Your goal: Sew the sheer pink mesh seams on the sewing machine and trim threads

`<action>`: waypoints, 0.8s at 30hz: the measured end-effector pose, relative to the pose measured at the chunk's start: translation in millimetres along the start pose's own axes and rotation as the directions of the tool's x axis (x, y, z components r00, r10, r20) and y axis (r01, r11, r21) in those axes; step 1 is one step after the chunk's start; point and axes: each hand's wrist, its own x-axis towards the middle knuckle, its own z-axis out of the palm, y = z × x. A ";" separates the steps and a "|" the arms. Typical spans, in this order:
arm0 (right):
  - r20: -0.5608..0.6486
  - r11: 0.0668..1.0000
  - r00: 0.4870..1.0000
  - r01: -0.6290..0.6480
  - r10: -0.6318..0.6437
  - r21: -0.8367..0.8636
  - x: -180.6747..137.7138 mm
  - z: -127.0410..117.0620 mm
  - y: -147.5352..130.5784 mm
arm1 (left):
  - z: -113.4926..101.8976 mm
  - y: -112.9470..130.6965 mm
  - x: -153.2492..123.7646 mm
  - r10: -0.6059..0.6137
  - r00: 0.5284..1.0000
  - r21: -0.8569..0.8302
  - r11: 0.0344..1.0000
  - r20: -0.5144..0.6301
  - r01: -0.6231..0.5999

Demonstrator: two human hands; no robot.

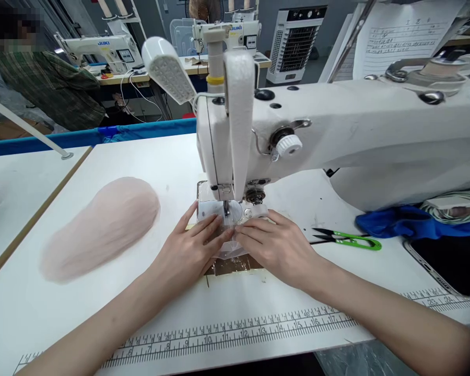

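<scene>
1. White metal forms the body of the sewing machine (325, 115), whose arm reaches in from the right over the table (172, 162).
2. Under the machine's needle end lies a sheer piece (230, 253), its near edge showing between the two hands.
3. Just left of the machine's needle, the left hand (190, 248) rests palm down on the sheer piece, fingers spread and thumb apart from them, pointing to the other hand.
4. Just right of the needle, the right hand (276, 243) has its fingers bent and fingertips on the sheer piece, close by the left thumb; whether they pinch it, I cannot tell.
5. Left of the machine, a pink oval (105, 227) lies flat, well apart from the hands.
6. Below the machine's arm, to the right, are green snips (352, 240), a blue cloth (395, 222) with a coiled cord (458, 206) on it, and a phone (450, 263).
7. Nearer than the machine, a printed ruler (235, 334) runs along the table's front edge.
8. Beyond the machine stands a cooler (295, 44); farther left, a person in a plaid top (47, 89).
</scene>
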 end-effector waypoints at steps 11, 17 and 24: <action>-0.023 0.999 1.000 -0.004 0.003 -0.048 6.4 11.2 11.0 | 8.8 -11.6 7.8 -0.021 1.000 0.071 0.997 0.004 0.021; -0.104 0.999 0.994 -0.019 0.022 0.033 5.3 8.9 6.2 | -5.6 1.9 6.9 -0.063 0.994 0.177 0.981 -0.092 0.079; -0.108 0.965 0.980 -0.143 0.170 0.219 2.5 9.2 8.9 | -23.1 1.5 15.1 -0.252 0.951 -0.211 0.934 0.177 0.287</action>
